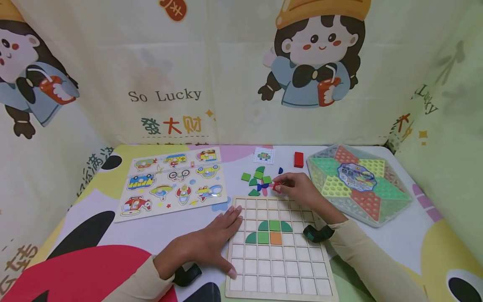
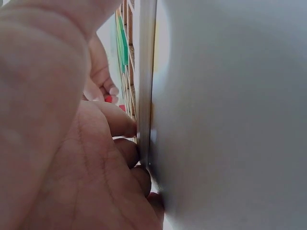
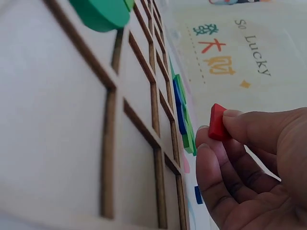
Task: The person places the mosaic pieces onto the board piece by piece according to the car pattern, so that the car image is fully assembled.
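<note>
Board (image 1: 288,266) at 6 o'clock from the pinched red piece (image 1: 277,187)

Head view: the right hand (image 1: 298,186) is the nearer one, its fingers clamped on the red piece just past the board's 12 o'clock edge. From the piece, the orange square (image 1: 276,238) also lies at 6 o'clock, with a bare cell (image 1: 288,239) at that square's 3 o'clock side; loose tiles (image 1: 258,175) are near, at 10 o'clock. The left hand (image 1: 205,241) lies at the board's 9 o'clock edge, thumb and fingers apart, gripping no piece.

Left wrist view: the left fingers touch the board's side; the right hand shows beyond, towards 11 o'clock.

Right wrist view: the board is at 9 o'clock from the piece, whose visible long edge runs roughly 12 to 6; the thumb hides its full outline.
</note>
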`<state>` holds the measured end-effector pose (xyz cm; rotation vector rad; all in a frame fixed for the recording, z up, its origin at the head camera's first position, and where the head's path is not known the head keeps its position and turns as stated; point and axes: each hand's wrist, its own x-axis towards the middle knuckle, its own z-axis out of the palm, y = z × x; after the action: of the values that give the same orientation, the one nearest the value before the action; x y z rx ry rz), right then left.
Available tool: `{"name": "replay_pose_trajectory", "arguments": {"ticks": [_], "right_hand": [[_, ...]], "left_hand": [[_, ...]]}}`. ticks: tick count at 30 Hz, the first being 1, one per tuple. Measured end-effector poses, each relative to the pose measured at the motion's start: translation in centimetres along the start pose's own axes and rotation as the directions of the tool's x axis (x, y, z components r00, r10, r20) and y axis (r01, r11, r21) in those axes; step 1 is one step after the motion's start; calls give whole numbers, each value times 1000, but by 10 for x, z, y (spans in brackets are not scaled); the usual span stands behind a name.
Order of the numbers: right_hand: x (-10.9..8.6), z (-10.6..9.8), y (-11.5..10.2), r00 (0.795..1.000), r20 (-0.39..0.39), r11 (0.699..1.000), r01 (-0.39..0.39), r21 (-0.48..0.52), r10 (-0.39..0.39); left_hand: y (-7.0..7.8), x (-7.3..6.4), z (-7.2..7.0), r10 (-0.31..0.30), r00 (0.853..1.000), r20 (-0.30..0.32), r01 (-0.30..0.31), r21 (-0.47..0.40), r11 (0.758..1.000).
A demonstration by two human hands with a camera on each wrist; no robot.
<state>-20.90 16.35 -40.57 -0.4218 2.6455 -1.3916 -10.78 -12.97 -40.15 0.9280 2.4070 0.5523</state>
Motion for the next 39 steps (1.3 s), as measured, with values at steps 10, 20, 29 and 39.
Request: {"name": "replay_pose_trajectory", "arguments": {"ticks": [10,20,29,39], "right_hand": [[-18,-2,-1,998,57,1000,-10,2,10],[-30,-1,-6,985,163,997,68,-33,-62],[-47,-7,-6,955,259,989,148,2,-144],[-62,-14,-9,933,332,989,150,-1,-141]], "left_hand": [[1,0,-1,-5,1000,-2,5,5,1000],[1,-1,-2,-4,1000,2,4,-2,1000],[0,0,0,5,1000,0,-5,13,1000],[0,1,1,7,1000,3,-7,26,1000]]}}
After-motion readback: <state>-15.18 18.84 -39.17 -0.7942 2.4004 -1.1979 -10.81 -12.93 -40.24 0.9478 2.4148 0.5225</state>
